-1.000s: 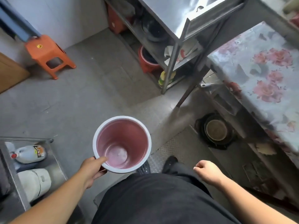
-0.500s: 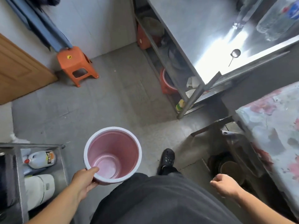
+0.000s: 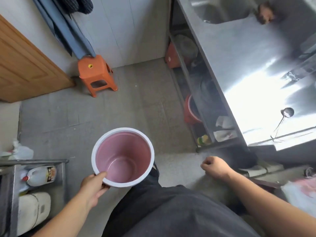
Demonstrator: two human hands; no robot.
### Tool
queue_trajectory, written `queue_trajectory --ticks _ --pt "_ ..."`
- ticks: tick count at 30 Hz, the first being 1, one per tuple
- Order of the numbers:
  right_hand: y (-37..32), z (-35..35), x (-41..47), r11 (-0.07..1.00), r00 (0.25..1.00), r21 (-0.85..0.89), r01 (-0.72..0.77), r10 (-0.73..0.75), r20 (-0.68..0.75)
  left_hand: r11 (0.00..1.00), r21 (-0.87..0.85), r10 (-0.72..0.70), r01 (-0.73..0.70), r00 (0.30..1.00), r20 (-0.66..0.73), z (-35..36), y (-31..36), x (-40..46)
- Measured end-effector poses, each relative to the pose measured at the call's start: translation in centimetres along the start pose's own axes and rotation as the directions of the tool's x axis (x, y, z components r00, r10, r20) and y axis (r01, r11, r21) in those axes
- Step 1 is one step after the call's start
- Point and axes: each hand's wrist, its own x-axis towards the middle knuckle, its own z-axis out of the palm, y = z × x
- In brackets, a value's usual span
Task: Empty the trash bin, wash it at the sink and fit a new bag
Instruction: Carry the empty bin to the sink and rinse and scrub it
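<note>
A round trash bin (image 3: 124, 151), pink inside with a white rim, hangs upright over the grey floor. It has no bag and nothing in it. My left hand (image 3: 93, 187) grips its near rim, thumb inside. My right hand (image 3: 216, 166) is off to the right at hip height, fingers curled, holding nothing. A steel sink basin (image 3: 220, 9) is sunk into the steel counter (image 3: 253, 69) at the top right.
An orange stool (image 3: 95, 74) stands by the wall beside a wooden door (image 3: 24, 65). Shelves under the counter hold a red basin (image 3: 190, 110) and dishes. A low steel rack (image 3: 34, 163) at left holds an oil bottle (image 3: 40, 175). A ladle (image 3: 282, 120) lies on the counter.
The view has swung up and left, bringing the sink and door into sight; the flowered table has left the frame. My left hand still carries the bin.
</note>
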Motion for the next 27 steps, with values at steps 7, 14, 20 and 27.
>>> queue_trajectory --ticks 7,14,20,27 --pt "-5.4 -1.2 3.1 0.991 0.992 -0.035 -0.126 0.125 -0.026 0.987 0.149 0.047 -0.05 0.999 0.025 -1.2 11.2 5.8" --pt "-8.5 -1.7 4.3 0.962 0.962 0.025 -0.271 0.27 0.039 0.931 0.336 0.141 -0.141 0.99 0.025 -0.5 22.4 10.4" --pt "-13.6 -5.6 9.6 0.945 0.95 0.105 -0.311 0.307 0.055 0.925 0.348 0.146 -0.156 0.988 0.053 2.6 30.9 14.0" --pt "-22.9 -12.0 20.6 0.96 0.971 0.15 -0.235 0.225 0.081 0.925 0.347 0.139 -0.157 0.987 0.075 6.2 42.4 16.7"
